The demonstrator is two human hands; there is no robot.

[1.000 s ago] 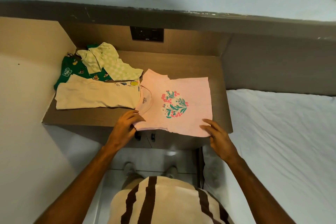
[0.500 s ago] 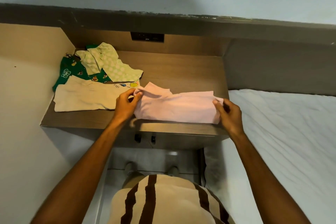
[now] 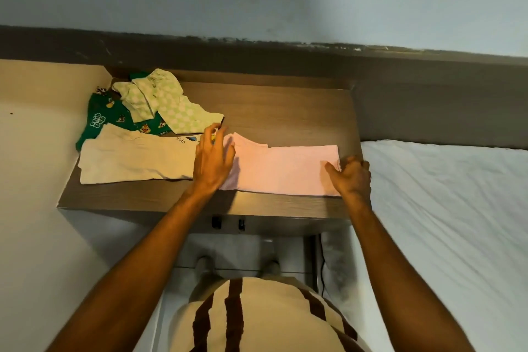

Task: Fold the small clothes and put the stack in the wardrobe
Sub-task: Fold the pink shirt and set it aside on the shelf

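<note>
A pink shirt lies folded in half on the wooden bedside table, its print hidden inside. My left hand rests flat with spread fingers on the shirt's left end. At the shirt's right end my right hand has curled fingers touching the fold's edge. To the left lie a cream shirt, a green printed garment and a pale green checked garment.
A bed with a white sheet stands right of the table. A beige panel and a white wall close in the left side. A dark ledge runs behind. My feet stand on the floor below the table's front edge.
The pink shirt went from lying open with its flower print up to folded in half. Both hands let go of its edge and now rest on the flattened fold.
</note>
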